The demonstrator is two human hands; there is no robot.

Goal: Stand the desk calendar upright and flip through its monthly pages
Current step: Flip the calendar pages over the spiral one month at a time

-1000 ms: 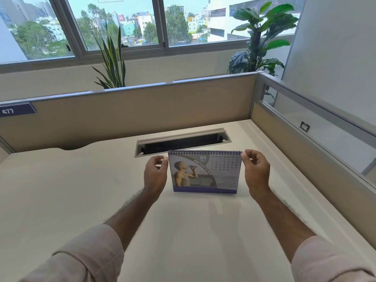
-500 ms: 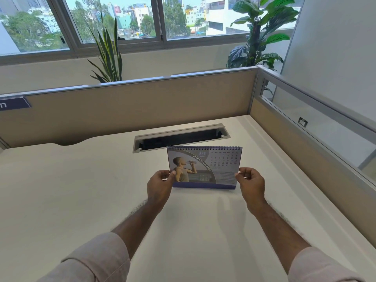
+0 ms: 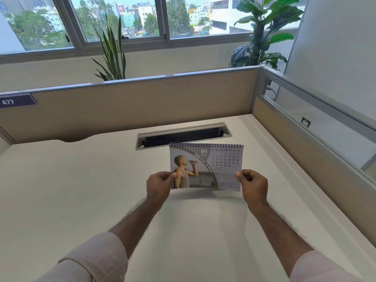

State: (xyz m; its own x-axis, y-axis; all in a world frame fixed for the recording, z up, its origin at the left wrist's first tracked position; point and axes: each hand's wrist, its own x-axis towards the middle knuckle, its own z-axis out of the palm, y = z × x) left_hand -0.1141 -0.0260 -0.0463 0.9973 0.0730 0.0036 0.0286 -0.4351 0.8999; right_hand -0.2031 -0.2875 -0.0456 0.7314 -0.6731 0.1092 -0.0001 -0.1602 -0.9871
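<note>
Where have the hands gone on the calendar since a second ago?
Yes, moved: both hands, left and right, slid down the calendar from its spiral-bound top corners to its bottom corners.

My left hand [image 3: 159,185] and right hand [image 3: 253,185] cover the calendar's [image 3: 205,165] lower corners; its base and small print are unreadable. My sleeves [image 3: 91,259] run off the bottom edge.

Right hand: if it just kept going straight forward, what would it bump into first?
The right hand already pinches the calendar page. Past that, probably bare desk, then the partition; depth is unclear.
</note>
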